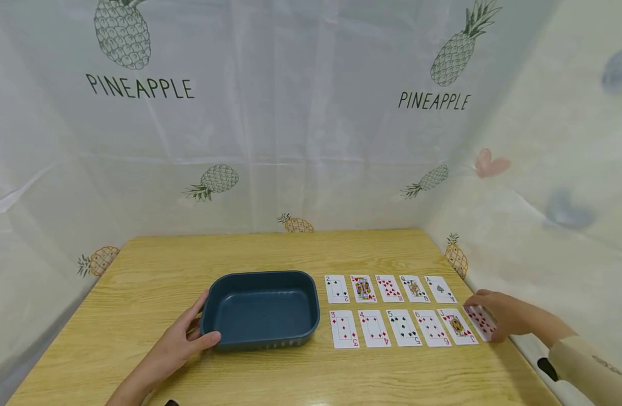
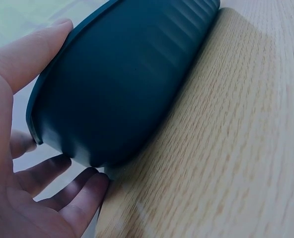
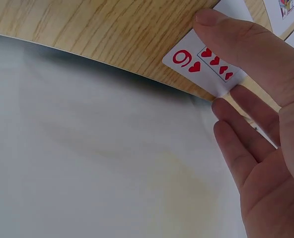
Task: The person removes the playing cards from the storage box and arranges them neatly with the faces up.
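Note:
A dark blue rectangular basin (image 1: 264, 316) stands on the wooden table, and nothing lies inside it. My left hand (image 1: 176, 338) grips its left end. In the left wrist view the thumb rests at the rim of the basin (image 2: 112, 84) while the fingers curl by its outer wall. At the table's right edge my right hand (image 1: 503, 313) holds the nine of hearts (image 1: 479, 322). The right wrist view has the thumb over the face of the nine of hearts (image 3: 186, 62), with fingers at its edge; part of the card is hidden.
Two rows of face-up playing cards lie right of the basin. The back row runs from the two of spades (image 1: 336, 288) to the ace of spades (image 1: 440, 289); the front row from the three of diamonds (image 1: 344, 329) to the jack (image 1: 458, 327). A pineapple-print curtain (image 1: 290, 113) surrounds the table.

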### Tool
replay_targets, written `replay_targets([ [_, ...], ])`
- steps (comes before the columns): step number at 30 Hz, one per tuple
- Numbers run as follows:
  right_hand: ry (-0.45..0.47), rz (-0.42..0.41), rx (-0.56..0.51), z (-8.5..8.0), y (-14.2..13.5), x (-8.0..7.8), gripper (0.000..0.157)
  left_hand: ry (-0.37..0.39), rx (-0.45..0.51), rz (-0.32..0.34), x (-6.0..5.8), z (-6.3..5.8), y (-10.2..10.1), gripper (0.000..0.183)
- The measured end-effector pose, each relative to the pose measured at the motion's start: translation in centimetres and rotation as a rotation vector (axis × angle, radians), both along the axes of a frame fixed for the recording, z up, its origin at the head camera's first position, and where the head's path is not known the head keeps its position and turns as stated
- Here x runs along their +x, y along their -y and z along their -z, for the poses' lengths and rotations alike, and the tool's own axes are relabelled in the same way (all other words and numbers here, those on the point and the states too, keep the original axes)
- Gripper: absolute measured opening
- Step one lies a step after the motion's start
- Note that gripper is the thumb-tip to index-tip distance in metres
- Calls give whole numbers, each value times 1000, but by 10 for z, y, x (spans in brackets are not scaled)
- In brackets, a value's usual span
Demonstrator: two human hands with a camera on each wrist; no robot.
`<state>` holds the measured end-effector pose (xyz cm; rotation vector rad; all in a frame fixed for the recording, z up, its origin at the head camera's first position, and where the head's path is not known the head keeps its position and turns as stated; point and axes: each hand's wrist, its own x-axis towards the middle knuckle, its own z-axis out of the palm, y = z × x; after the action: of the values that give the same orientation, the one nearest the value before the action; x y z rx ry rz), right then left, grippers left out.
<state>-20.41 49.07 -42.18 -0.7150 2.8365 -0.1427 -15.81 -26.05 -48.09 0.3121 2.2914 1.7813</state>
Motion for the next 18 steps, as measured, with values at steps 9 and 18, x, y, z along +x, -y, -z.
replay_targets([
  [9, 56, 29, -16, 1, -2, 5, 80, 28, -26, -38, 0, 3, 0, 96],
  [18, 29, 14, 10, 1, -2, 8, 81, 19, -25, -24, 1, 0, 0, 96],
])
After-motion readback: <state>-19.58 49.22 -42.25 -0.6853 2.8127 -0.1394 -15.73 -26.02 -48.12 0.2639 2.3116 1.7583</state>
